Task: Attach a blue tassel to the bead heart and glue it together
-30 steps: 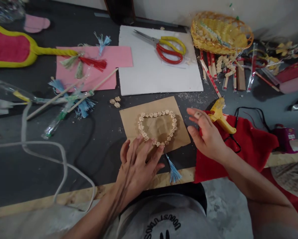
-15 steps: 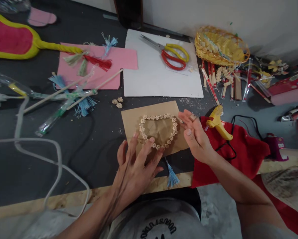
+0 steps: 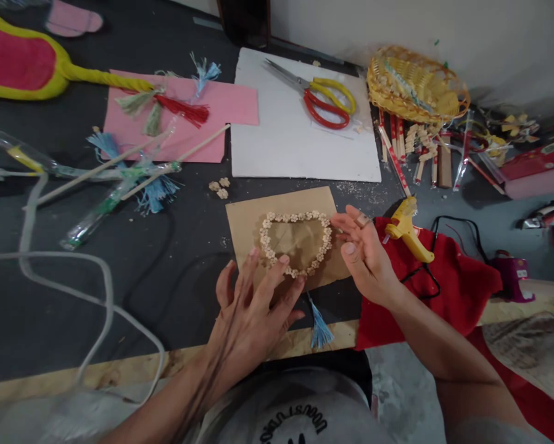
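A heart-like ring of small pale flower-shaped pieces [image 3: 326, 242] lies on a sheet of brown paper [image 3: 244, 216]. My left hand [image 3: 253, 314] rests with spread fingers at the ring's lower left side, fingertips touching or just over its edge. Beside the ring's right side, my right hand [image 3: 367, 262] is held half turned up, fingers apart and loosely bent, with nothing in them; a ring sits on one finger. From under the near edge of the paper a blue tassel [image 3: 321, 327] hangs toward the table edge. Several loose flower pieces [image 3: 219, 187] lie just beyond the paper.
Scissors [image 3: 323, 98] lie on a white board [image 3: 277, 148]. A yellow glue gun [image 3: 409, 231] rests on red cloth [image 3: 457, 271] at right. Behind are a wicker basket [image 3: 443, 105] and wrapped sticks. Tassels lie on pink sheet [image 3: 240, 108]; a pale cable [image 3: 108, 296] loops left.
The view has shifted slightly. Both hands keep nearly the same pose, and the flower ring stays in place on the paper.
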Demonstrator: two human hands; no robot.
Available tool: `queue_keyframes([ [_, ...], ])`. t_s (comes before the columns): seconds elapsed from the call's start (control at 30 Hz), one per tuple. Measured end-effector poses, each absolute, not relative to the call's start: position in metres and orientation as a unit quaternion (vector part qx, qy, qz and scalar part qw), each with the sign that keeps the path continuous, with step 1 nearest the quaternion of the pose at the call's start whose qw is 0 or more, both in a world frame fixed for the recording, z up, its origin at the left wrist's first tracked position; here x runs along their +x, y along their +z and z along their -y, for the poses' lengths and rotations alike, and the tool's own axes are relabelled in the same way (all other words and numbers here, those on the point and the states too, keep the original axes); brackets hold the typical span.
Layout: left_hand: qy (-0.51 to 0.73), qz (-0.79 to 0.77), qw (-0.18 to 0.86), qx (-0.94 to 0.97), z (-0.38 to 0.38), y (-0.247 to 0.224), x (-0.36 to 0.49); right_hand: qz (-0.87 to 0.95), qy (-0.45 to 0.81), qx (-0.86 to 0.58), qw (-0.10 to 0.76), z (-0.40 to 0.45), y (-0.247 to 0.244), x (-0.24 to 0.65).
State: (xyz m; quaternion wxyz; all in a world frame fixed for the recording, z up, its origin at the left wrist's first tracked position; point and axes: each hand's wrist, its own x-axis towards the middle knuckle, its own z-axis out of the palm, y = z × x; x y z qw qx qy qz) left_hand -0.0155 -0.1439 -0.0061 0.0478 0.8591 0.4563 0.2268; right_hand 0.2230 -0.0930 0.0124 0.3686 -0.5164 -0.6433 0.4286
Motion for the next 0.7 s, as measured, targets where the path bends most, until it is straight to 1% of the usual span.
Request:
queue_keyframes([
  [0.27,0.22,-0.457,0.041,0.861,0.145,-0.006,-0.016,0.655,0.414,-0.514,0.368,0.095,0.01,0.225],
  [0.4,0.215,-0.463,0.037,0.859,0.145,-0.006,-0.015,0.683,0.347,-0.533,0.36,0.087,0.017,0.232],
  [0.47,0.216,-0.468,0.035,0.856,0.146,-0.006,-0.015,0.728,0.281,-0.531,0.33,0.075,0.028,0.235],
  [0.57,0.219,-0.469,0.028,0.855,0.147,-0.006,-0.015,0.807,0.189,-0.49,0.272,0.05,0.047,0.235],
  [0.7,0.227,-0.467,0.021,0.854,0.147,-0.006,-0.015,0.864,0.199,-0.415,0.205,0.011,0.057,0.217],
])
